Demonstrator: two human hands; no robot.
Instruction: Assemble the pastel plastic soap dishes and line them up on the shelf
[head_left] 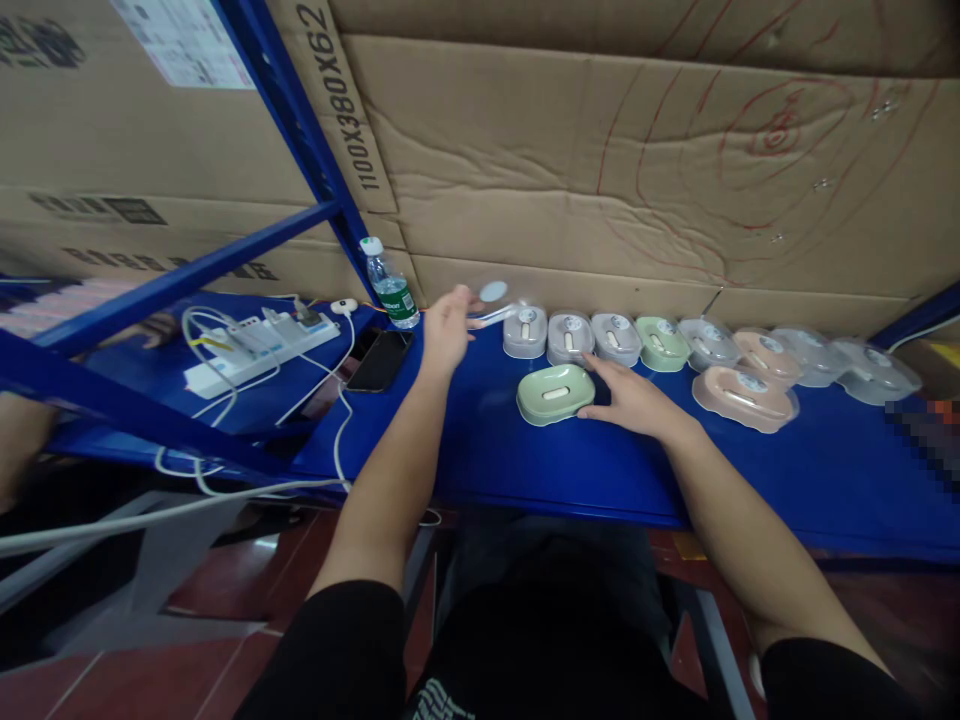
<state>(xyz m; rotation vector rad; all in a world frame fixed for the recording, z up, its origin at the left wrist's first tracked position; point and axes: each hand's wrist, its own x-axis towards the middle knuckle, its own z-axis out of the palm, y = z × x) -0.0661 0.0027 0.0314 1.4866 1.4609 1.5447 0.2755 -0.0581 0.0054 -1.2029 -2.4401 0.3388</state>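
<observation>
My left hand (451, 328) is closed on a clear plastic lid (501, 312) with a pale oval sticker, raised over the blue table and blurred by motion. A green dish (555, 394) sits uncovered in front of me, a pale oblong piece at its centre. Beside its right edge is my right hand (622, 396), thumb and fingers apart, its fingertips close to the rim. Behind stands a row of lidded dishes: grey ones (525, 332), a green one (663, 344) and a pink one (766, 356). Another lidded pink dish (745, 396) lies nearer, to the right.
A water bottle (393, 290) and a black phone (380, 361) are on the left. Farther left are a white power strip (262, 352), loose cables and a blue rack post (300, 130). Cardboard (525, 150) walls the back. Another person's arm (26, 440) shows at far left.
</observation>
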